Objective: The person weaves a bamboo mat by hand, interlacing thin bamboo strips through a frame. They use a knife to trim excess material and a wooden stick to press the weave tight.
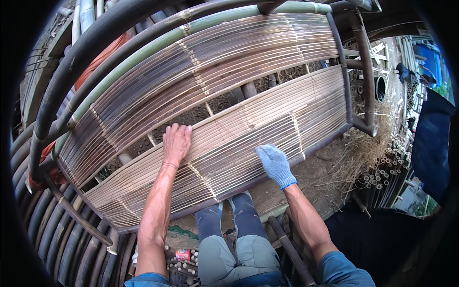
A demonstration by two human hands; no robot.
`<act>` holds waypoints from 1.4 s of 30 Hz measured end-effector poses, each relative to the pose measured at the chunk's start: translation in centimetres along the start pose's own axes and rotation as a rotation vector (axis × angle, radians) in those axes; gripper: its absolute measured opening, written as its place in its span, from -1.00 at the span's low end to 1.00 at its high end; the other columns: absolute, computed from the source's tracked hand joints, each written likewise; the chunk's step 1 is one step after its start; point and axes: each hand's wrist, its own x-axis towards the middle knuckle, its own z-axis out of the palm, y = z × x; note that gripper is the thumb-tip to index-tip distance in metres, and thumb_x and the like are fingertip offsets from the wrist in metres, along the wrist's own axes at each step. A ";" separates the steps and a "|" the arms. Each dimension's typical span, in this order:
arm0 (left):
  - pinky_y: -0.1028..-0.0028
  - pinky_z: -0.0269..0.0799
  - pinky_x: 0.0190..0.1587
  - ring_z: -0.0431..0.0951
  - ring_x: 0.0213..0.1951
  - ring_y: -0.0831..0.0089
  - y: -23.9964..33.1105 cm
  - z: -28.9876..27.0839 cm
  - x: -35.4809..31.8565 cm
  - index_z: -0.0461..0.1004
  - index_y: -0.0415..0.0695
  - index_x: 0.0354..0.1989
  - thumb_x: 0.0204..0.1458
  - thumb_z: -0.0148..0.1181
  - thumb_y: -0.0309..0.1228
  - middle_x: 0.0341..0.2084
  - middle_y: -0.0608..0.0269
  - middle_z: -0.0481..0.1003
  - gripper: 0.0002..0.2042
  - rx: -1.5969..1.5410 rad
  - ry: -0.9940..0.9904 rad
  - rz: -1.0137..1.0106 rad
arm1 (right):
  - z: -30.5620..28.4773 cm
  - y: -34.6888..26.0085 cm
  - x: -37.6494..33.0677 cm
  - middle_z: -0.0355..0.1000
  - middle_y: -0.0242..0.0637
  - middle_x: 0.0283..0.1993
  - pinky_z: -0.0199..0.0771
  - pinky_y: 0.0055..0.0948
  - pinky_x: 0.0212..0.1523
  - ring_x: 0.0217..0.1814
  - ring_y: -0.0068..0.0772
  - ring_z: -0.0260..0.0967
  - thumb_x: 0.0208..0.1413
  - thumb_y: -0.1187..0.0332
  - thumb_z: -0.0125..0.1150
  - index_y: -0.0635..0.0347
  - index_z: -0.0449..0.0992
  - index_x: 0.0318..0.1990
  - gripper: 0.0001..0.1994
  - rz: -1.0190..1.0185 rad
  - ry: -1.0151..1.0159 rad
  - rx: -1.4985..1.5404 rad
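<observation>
Both hands lie flat with fingers spread on the pale slatted bamboo seat panel (248, 143), bare left hand (176, 143) at its far edge, grey-gloved right hand (275, 165) nearer, slats running left-to-right.

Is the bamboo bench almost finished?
Mostly, it seems. Done: thin slats already cover the backrest and the seat. In hand: the bare left hand and gloved right hand press flat on the seat slats. Left: can't tell; no gaps visible.
</observation>
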 end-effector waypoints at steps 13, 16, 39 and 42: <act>0.18 0.34 -0.09 0.43 -0.16 0.14 5.0 1.8 2.5 0.59 -0.12 -0.21 0.23 0.17 -0.18 -0.29 0.14 0.43 -0.75 -0.095 0.146 0.122 | 0.2 2.1 8.5 0.54 -0.08 -0.25 0.50 -0.12 -0.02 -0.13 0.04 0.49 0.19 0.33 0.26 0.18 0.61 -0.22 -0.87 0.102 0.391 0.036; 0.18 0.33 -0.15 0.43 -0.20 0.13 5.4 1.5 2.7 0.59 -0.12 -0.24 0.24 0.16 -0.18 -0.33 0.16 0.42 -0.75 -0.066 0.162 0.179 | 0.1 5.0 11.9 0.57 -0.11 -0.19 0.51 -0.13 0.04 -0.05 -0.01 0.51 0.14 0.32 0.34 0.14 0.64 -0.14 -0.82 -0.048 0.669 -0.172; 0.27 0.40 -0.25 0.47 -0.29 0.21 6.9 1.5 3.5 0.52 -0.20 -0.12 0.18 0.27 -0.18 -0.33 0.16 0.46 -0.68 -0.313 0.167 -0.010 | -0.6 10.1 18.8 0.31 -0.25 -0.33 0.33 -0.08 -0.14 -0.16 -0.08 0.33 0.08 0.34 0.20 0.04 0.40 -0.40 -0.90 -0.150 0.627 -0.375; 0.24 0.33 -0.16 0.41 -0.25 0.24 5.1 2.3 2.9 0.58 -0.12 -0.14 0.20 0.25 -0.14 -0.34 0.21 0.43 -0.71 -0.174 0.260 0.108 | -0.6 9.3 19.1 0.30 -0.25 -0.33 0.31 -0.08 -0.20 -0.18 -0.08 0.33 0.10 0.33 0.22 0.04 0.41 -0.41 -0.88 -0.190 0.733 -0.349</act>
